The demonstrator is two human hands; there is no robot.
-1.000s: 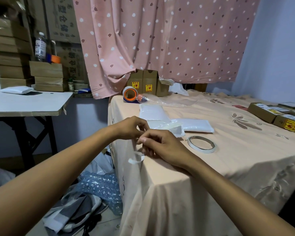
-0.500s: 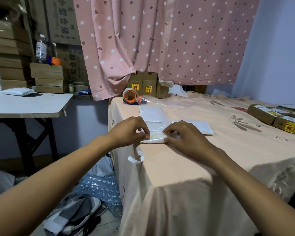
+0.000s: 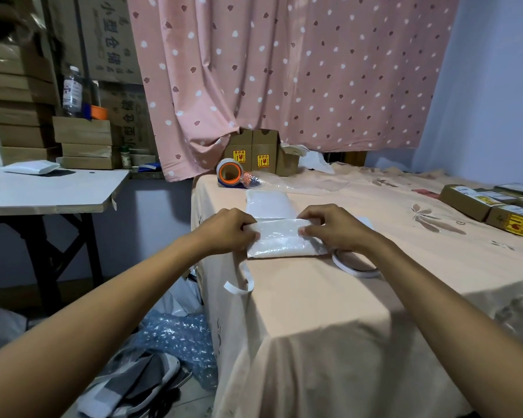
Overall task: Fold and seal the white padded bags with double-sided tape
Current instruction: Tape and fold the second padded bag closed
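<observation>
Remote view, head camera.
- I see bag [image 3: 281, 242] flat on table [image 3: 314, 300], near front left corner, top flap folded over.
- Left hand [image 3: 230, 233]: fingers curled, pinching flap at left end.
- Right hand [image 3: 329, 229]: fingers curled, pinching flap at right end.
- Tape roll [image 3: 357, 268] flat on table, just right of bag, partly hidden under right wrist.
- White strip [image 3: 239, 285] curls over table edge below left hand.
- Second bag [image 3: 267, 203] lies just behind first.
- Dispenser [image 3: 230, 173] at back left corner.
</observation>
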